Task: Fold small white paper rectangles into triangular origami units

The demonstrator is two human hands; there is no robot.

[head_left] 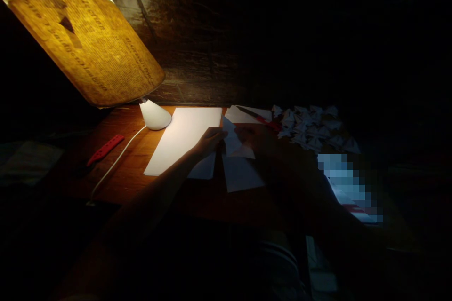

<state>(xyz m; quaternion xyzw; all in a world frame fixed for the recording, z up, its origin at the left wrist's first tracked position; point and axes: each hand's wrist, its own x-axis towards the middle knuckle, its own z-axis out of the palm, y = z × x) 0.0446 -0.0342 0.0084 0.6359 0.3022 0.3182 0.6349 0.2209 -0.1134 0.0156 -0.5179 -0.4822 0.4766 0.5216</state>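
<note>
My left hand (211, 142) pinches the left edge of a small white piece of paper (236, 143) held just above a wooden table (134, 169). My right hand (254, 137), dim in shadow, holds the same piece on its right side. Both hands have their fingers closed on it. Under the hands lie a white sheet (183, 138) and a smaller white sheet (242, 174).
A white lamp base (154, 115) with a cord stands at the table's back left under a glowing printed shade (88, 44). A red ruler-like strip (105, 149) lies at left. A red-handled tool (263, 118) and a pile of several folded paper pieces (312, 129) lie at right.
</note>
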